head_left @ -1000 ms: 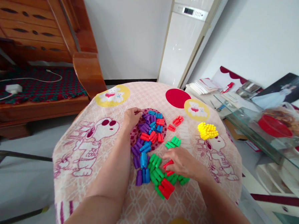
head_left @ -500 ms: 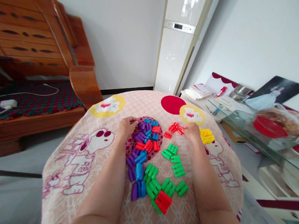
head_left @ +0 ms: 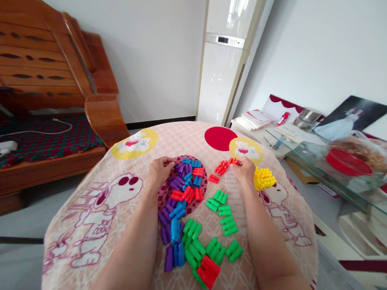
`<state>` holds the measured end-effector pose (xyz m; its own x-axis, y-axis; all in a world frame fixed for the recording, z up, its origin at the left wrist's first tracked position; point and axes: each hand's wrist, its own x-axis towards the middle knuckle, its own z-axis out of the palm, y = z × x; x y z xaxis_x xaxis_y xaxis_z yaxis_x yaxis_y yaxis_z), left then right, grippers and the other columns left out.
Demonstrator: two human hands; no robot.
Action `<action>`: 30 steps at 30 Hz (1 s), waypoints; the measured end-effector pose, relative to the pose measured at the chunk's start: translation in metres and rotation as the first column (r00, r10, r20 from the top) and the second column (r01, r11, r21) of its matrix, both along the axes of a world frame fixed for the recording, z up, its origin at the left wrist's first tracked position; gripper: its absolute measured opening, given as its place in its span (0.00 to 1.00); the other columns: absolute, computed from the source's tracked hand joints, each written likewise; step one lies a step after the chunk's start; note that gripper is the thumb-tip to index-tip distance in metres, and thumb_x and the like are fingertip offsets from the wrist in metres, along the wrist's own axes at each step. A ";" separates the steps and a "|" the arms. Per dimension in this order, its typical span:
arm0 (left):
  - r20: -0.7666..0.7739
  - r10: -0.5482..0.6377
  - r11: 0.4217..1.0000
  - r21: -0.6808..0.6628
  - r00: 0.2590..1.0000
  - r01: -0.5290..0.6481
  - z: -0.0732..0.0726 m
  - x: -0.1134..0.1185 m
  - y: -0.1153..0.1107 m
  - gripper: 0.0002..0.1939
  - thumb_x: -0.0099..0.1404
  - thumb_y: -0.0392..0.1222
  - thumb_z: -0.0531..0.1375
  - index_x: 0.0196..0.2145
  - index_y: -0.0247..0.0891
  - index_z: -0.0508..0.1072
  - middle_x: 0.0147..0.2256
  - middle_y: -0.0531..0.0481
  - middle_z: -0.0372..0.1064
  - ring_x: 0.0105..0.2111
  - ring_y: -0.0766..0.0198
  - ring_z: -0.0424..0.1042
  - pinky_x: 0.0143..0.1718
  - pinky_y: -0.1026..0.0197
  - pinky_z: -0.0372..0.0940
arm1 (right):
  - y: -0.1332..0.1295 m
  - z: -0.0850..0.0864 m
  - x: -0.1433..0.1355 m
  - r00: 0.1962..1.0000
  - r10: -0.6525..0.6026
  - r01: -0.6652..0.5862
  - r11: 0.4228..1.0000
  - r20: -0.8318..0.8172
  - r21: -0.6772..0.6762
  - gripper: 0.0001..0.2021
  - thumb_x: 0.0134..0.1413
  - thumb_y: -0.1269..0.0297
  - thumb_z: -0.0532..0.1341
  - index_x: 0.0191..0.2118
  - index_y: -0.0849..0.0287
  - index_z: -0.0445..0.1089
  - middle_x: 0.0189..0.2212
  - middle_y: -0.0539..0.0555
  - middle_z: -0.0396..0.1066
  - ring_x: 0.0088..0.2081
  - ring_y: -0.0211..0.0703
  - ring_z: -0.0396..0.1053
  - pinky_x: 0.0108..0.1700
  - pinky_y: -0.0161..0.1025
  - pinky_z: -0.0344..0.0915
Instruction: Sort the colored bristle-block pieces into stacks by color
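Note:
My right hand [head_left: 245, 171] pinches a red toy building block [head_left: 233, 161] at the far side of the table. Another red block [head_left: 221, 167] lies just left of it. Beside the far left edge of a mixed pile, my left hand [head_left: 159, 171] has thumb and fingertips together near a purple block [head_left: 177, 182]; what they hold, if anything, is hidden. Blue blocks [head_left: 175, 229] and more red ones [head_left: 188, 194] are mixed into this pile. Green blocks [head_left: 229, 225] spread between my forearms. Yellow blocks [head_left: 264, 179] are bunched right of my right hand.
A patterned cloth [head_left: 110, 244] covers the round table. To the left is a wooden bench [head_left: 99, 110] with a white plug and cable [head_left: 5, 147]. A glass-topped stand [head_left: 306, 161] on the right bears a red basin [head_left: 348, 162]. A white cabinet-like unit [head_left: 218, 81] stands behind.
The red block in my right hand has turned and moved slightly away from me, beside the other red one. My left hand stays by the pile. The whole view has shifted a little.

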<state>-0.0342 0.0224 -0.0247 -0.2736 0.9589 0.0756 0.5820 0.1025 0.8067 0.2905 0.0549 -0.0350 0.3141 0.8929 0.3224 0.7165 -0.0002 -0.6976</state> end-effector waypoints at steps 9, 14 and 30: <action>-0.030 -0.004 0.999 0.051 1.000 0.005 -0.005 -0.002 0.001 0.13 0.59 0.41 0.58 0.38 0.38 0.81 0.31 0.49 0.78 0.30 0.62 0.75 0.36 0.63 0.68 | 0.009 -0.017 -0.007 0.996 0.079 -0.080 0.997 0.044 0.013 0.11 0.45 0.62 0.61 0.34 0.60 0.75 0.32 0.57 0.78 0.36 0.49 0.74 0.44 0.43 0.69; 0.003 -0.016 0.998 0.056 1.000 0.016 -0.012 -0.003 0.003 0.13 0.59 0.42 0.58 0.38 0.39 0.80 0.30 0.49 0.78 0.31 0.60 0.76 0.36 0.62 0.69 | 0.008 -0.018 -0.008 0.982 0.186 -0.187 0.977 0.021 0.106 0.21 0.51 0.58 0.60 0.50 0.63 0.73 0.45 0.63 0.76 0.44 0.52 0.74 0.50 0.48 0.69; 0.067 -0.017 0.999 0.045 0.998 0.014 -0.018 -0.003 0.007 0.13 0.58 0.42 0.58 0.39 0.39 0.80 0.30 0.49 0.78 0.31 0.61 0.77 0.36 0.63 0.70 | 0.003 -0.009 -0.016 0.951 0.235 -0.238 0.971 0.201 -0.011 0.18 0.59 0.60 0.54 0.50 0.62 0.73 0.43 0.62 0.77 0.45 0.52 0.73 0.51 0.47 0.67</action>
<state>-0.0377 0.0296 -0.0430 -0.2643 0.9592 0.1005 0.5278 0.0566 0.8475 0.2746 0.0574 -0.0437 0.0228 0.9292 0.3688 0.8195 0.1939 -0.5393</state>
